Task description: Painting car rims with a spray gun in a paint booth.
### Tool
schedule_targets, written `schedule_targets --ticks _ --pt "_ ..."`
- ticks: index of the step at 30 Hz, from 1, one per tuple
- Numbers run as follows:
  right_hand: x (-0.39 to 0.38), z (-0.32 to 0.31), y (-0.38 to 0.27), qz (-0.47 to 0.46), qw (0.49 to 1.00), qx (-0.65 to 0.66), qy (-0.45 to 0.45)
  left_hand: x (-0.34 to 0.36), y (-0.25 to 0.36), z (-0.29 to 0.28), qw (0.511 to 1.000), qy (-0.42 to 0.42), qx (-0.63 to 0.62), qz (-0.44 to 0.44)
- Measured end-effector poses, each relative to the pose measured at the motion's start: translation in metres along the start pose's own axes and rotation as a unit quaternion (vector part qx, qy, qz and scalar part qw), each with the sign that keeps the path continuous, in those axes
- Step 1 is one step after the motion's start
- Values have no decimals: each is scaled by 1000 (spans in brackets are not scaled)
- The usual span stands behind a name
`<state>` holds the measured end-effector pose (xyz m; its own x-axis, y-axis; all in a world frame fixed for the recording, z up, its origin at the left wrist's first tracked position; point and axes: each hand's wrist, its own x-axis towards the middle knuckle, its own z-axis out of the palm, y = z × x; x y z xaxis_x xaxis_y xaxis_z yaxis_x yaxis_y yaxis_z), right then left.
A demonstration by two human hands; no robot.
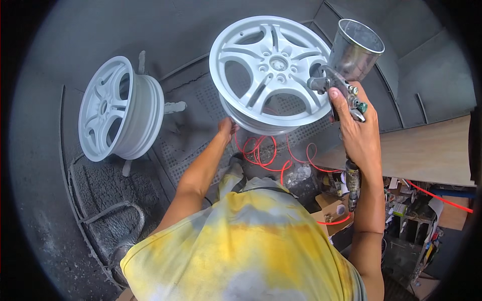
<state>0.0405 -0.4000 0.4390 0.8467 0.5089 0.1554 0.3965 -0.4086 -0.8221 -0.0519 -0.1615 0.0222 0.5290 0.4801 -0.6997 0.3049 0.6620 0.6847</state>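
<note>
A light grey-white alloy wheel (273, 93) with a five-spoke face is held up in front of me, tilted toward me. My right hand (360, 131) is wrapped around a spray gun (335, 83), its nozzle pointing left, close to the wheel's right edge. A metal paint cup (355, 50) sits on top of the gun. At the wheel's lower left edge is my left hand (227, 128), its fingers curled in low beside the barrel. What they grip is hidden. Farther left, a second wheel (118, 110) of the same kind stands on its side on a coated support.
A red air hose (261, 153) lies coiled on the perforated floor below the wheel and runs off to the right. At lower right are an open cardboard box (331, 203), a cluttered shelf (414, 236) and a wooden board (416, 150). Dark grey booth walls (125, 30) surround the wheels.
</note>
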Motion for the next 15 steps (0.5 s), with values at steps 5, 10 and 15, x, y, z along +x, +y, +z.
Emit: schedule_targets --ticks 5,10,15 --pt "3 5 -2 6 1000 -6 -27 -13 -12 16 999 -17 3 -38" --pt "-4 17 -16 17 993 59 -102 -25 -43 33 995 -74 -22 -70" --pt "-12 17 -26 27 978 148 -143 -36 -38 41 981 -143 37 -125"
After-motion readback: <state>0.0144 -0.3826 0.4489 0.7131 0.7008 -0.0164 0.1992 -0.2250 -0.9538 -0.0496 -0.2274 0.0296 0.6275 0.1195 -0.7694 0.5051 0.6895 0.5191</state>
